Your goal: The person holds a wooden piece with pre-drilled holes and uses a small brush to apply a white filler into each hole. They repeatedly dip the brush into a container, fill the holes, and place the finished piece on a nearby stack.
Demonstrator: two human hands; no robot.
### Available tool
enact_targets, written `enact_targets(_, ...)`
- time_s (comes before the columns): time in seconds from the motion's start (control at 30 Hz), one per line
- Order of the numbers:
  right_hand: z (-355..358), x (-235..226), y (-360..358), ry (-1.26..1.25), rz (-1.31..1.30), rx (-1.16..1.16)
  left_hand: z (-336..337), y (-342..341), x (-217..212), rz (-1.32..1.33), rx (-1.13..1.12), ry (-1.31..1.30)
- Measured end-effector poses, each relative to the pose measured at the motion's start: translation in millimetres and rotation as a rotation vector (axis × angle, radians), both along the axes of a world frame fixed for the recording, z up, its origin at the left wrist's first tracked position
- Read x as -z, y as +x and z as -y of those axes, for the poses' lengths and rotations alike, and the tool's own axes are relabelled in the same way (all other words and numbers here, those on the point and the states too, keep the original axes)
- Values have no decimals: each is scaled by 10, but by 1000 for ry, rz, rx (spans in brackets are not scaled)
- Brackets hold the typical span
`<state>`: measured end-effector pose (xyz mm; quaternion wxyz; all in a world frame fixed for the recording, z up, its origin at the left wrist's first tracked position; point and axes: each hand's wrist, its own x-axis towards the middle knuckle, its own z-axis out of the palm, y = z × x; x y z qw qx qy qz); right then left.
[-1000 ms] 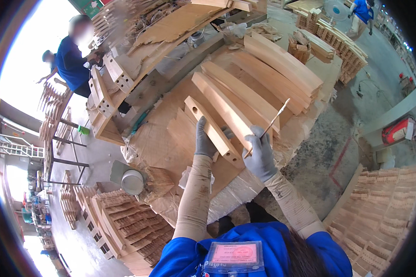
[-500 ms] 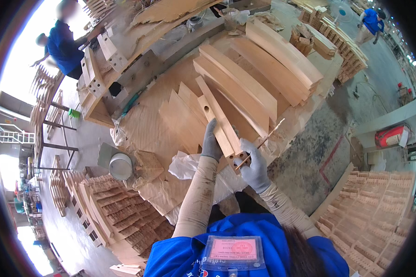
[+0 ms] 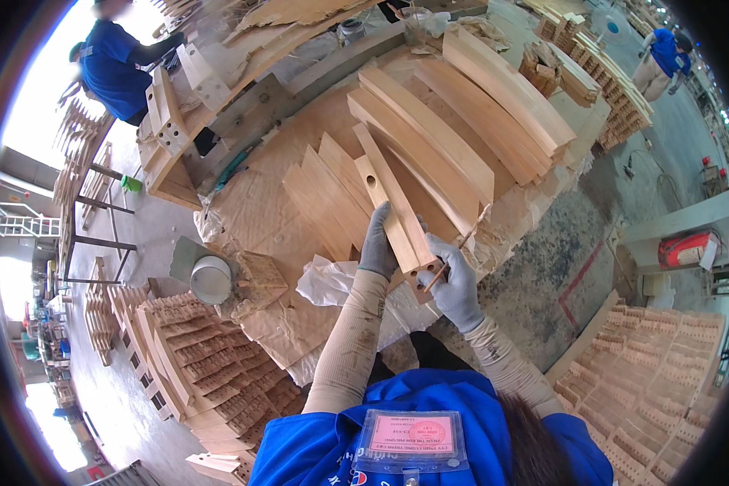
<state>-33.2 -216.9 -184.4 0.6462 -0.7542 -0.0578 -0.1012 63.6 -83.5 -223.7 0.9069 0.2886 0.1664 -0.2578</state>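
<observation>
**Two gloved hands on one slotted wood piece, thin stick working at its near end**

Two things matter here: the curved wooden piece (image 3: 393,212) with the oval hole near its far end, and the thin stick (image 3: 459,245) you've got on it. That piece lies on top of a fanned bunch of similar flat blanks (image 3: 328,194), its near end sticking out toward you over the edge of the surface (image 3: 251,219).

Your left hand (image 3: 377,243) is wrapped around the near part of the piece, fingers closed on it from the left side, so that grip is clamped on the wood. Your right hand (image 3: 455,285) pinches the stick between fingertips, with its lower tip down at the piece's near end, where there look to be small holes. Can't tell whether anything's on the tip, it's too small.

Progress, as far as I can judge: you're mid-job on this one piece, with its end being worked right now. The blanks fanned under it look like they're either waiting or done, no way to say which.

Further out, a bigger stack of long curved boards (image 3: 462,121) sits beyond and to the right on the same paper-covered surface. A crumpled white sheet (image 3: 332,283) hangs just below your left forearm, and a round white container (image 3: 211,279) sits to the left of it. Stacks of small notched wood parts (image 3: 194,356) pile up lower left. One person in blue (image 3: 113,61) works at the far left, another (image 3: 664,53) stands far right.
</observation>
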Motion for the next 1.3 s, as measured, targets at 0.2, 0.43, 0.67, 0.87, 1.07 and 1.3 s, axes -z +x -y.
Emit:
enact_targets(0.2,26,-3,-17,127,-118,-40,27,-61,-54,37,-1,75)
enact_targets(0.43,10,-96,0,22,-71,-53,72,-177,-20,80,-46,-160)
enact_targets(0.67,126,-175,48,113,-146,-207,28,-192,12,16,-52,-209)
enact_targets(0.87,177,-255,10,-84,-44,-277,31,-163,-105,31,-43,-258)
enact_targets(1.07,214,-271,44,-137,50,-268,32,-142,-93,13,-48,-282)
enact_targets(1.3,241,-313,38,-171,66,-292,71,-208,-120,-11,-96,-372)
